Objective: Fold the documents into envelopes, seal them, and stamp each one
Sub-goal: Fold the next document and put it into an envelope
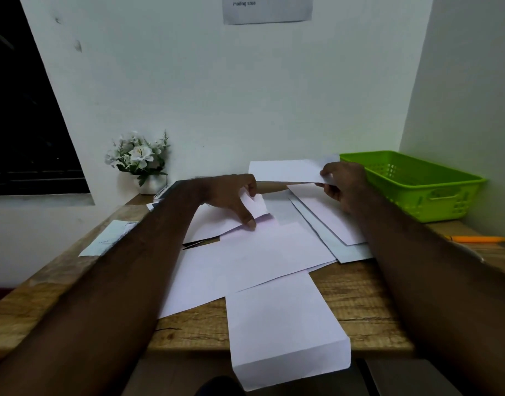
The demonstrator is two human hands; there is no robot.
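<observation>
Two grips, left hand (pixel 231 195) pinching near sheet (pixel 217 221); right hand (pixel 347 185), far sheet (pixel 285 170)

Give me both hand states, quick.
Left hand: grips the folded-up corner of a white sheet.
Right hand: pinches the edge of the rear white paper.

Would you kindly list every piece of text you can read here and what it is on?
"mailing area": printed notice on the wall; the line above is cropped, seemingly "4 Place the envelope in the".
Faint print on the envelope at the left edge of the table: too blurred to read.
</observation>
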